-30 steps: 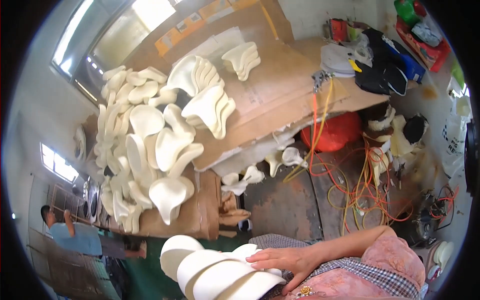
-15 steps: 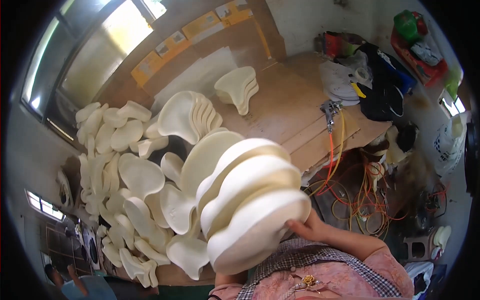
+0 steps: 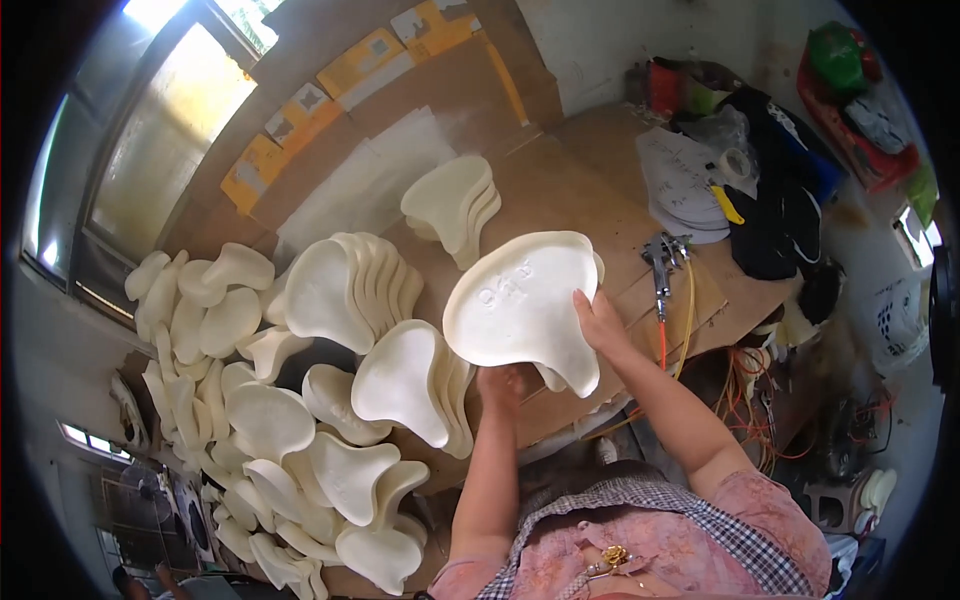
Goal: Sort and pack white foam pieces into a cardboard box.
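Since half a second ago the stack of white moulded pieces is now sitting out over the brown worktop instead of filling the lower middle of the view, and both forearms are stretching forward under it.

Largest first: worktop is carrying rows of the same white saddle-shaped pieces, a big heap spreading down the left side, a leaning row behind, a small separate pile further back. Held stack is hovering near the worktop middle, flat face toward the camera, with faint raised marks on it; more pieces are showing behind its right edge. Spray gun with an orange hose is lying just right of it; clutter of bags and tape is sitting at the far right.

Step, as a judgement: stack is being brought to the worktop to be set down among the others. Next move is probably calling for lowering it into the gap beside the leaning row while keeping the pieces from sliding apart.

Left hand is gripping the lower edge from underneath, fingers curling out of sight behind the piece, so how far they are wrapping cannot be told. Right hand is pressing on the right edge, fingers fairly spread and flat against the face, steadying rather than clenching.
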Action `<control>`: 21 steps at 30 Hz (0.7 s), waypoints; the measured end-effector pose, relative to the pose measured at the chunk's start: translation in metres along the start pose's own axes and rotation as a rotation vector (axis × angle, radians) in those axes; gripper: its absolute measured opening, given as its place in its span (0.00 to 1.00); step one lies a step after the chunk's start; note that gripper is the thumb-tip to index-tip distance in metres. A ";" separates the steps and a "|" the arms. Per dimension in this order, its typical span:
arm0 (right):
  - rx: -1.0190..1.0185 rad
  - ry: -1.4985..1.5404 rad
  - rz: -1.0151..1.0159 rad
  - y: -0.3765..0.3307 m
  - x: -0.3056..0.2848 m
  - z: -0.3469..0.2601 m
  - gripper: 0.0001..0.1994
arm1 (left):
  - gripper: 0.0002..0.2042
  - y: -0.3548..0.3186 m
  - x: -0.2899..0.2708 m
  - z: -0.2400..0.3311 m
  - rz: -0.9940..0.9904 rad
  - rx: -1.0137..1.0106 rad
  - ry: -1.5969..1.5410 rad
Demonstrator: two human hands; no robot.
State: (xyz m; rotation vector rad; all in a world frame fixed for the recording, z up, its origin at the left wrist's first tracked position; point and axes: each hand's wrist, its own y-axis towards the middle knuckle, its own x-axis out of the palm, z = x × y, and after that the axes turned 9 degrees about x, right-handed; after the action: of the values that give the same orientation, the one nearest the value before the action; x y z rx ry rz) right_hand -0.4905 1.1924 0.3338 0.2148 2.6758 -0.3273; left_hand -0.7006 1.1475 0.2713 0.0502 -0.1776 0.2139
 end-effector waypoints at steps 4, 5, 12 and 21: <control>-0.090 0.123 -0.049 0.003 -0.021 0.002 0.30 | 0.30 -0.016 0.017 0.103 0.213 -0.082 -0.446; -0.139 0.118 -0.135 0.004 -0.018 0.001 0.30 | 0.29 -0.019 0.015 0.121 0.194 -0.061 -0.368; -0.038 -0.645 0.326 0.114 -0.112 0.100 0.32 | 0.28 0.000 0.034 0.133 0.174 -0.101 0.024; -0.308 -0.202 0.269 0.121 -0.184 0.151 0.36 | 0.26 -0.008 0.034 0.136 0.235 0.006 -0.163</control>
State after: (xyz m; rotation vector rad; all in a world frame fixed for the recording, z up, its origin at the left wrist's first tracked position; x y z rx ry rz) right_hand -0.2417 1.2509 0.2583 0.4153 2.4181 0.1391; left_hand -0.6891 1.1378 0.4113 0.0530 -0.3457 0.4453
